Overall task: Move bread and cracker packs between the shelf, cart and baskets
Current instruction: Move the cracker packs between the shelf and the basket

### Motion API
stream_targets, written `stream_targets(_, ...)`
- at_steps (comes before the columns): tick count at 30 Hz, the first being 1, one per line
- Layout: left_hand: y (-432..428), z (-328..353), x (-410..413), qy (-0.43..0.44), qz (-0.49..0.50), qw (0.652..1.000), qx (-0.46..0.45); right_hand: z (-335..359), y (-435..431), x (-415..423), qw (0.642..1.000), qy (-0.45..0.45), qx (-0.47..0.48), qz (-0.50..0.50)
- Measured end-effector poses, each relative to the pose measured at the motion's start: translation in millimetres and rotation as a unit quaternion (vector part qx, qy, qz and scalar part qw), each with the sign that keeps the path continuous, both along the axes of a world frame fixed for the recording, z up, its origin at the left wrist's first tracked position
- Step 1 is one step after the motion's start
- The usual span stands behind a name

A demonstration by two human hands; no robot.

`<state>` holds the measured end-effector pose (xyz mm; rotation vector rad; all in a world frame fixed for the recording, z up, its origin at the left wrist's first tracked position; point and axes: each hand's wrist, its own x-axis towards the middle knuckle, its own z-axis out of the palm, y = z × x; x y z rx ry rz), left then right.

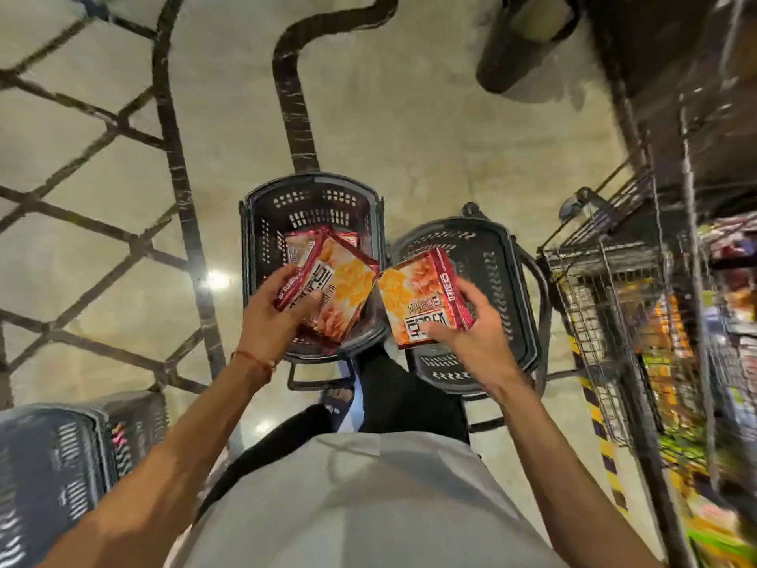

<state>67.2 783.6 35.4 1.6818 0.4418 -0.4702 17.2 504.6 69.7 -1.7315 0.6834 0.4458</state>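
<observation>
My left hand (pixel 275 305) grips a red and orange cracker box (pixel 336 280) over a black plastic basket (pixel 262 223) on the floor. More cracker boxes (pixel 299 241) of the same kind lie inside that basket. My right hand (pixel 471 325) holds another cracker box (pixel 422 297) above the gap between this basket and a second black basket (pixel 491 256) to its right. That right basket's floor shows bare where it is not hidden by the box and hand.
A wire cart (pixel 606 289) stands at the right, against blurred shelves (pixel 717 362) of colourful goods. A third dark basket (pixel 61 457) sits at the lower left. A black metal lattice frame (pixel 172 157) runs along the left. A black bin (pixel 520 43) stands far ahead.
</observation>
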Motion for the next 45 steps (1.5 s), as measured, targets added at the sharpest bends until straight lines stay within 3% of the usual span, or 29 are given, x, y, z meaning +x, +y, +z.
stream_targets(5,-8.6,1.9,-21.2,-0.027,-0.077,0.996,-0.037,27.7,5.8,-75.6,0.987,-0.065,-0.040,-0.145)
stream_targets(9,-20.7,8.8,-36.7,-0.061,-0.189,0.980,-0.021,52.5,12.2,-134.6,0.958,-0.103,-0.014,-0.268)
stream_targets(14,-58.1,27.2,-58.0,-0.091,-0.295,0.951,-0.023,67.2,5.5,-194.4,0.942,-0.102,-0.009,-0.319)
stream_targets(26,-187.3,70.7,-149.0,-0.069,-0.465,0.881,-0.053,75.5,-26.0,-363.2,0.887,-0.040,0.039,-0.458)
stream_targets(30,-241.3,81.8,-209.1,-0.049,-0.520,0.851,-0.064,79.2,-47.7,-441.0,0.848,-0.093,0.069,-0.518)
stream_targets(38,-342.5,102.6,-377.5,-0.101,-0.573,0.812,-0.039,85.6,-102.6,-623.3,0.767,-0.159,0.014,-0.621)
stream_targets(41,-385.5,112.0,-448.0,-0.132,-0.574,0.808,-0.035,94.0,-125.6,-697.9,0.754,-0.197,-0.018,-0.626)
stream_targets(45,-440.3,125.6,-545.5,-0.149,-0.610,0.775,-0.069,106.9,-157.6,-790.6,0.732,-0.226,-0.066,-0.639)
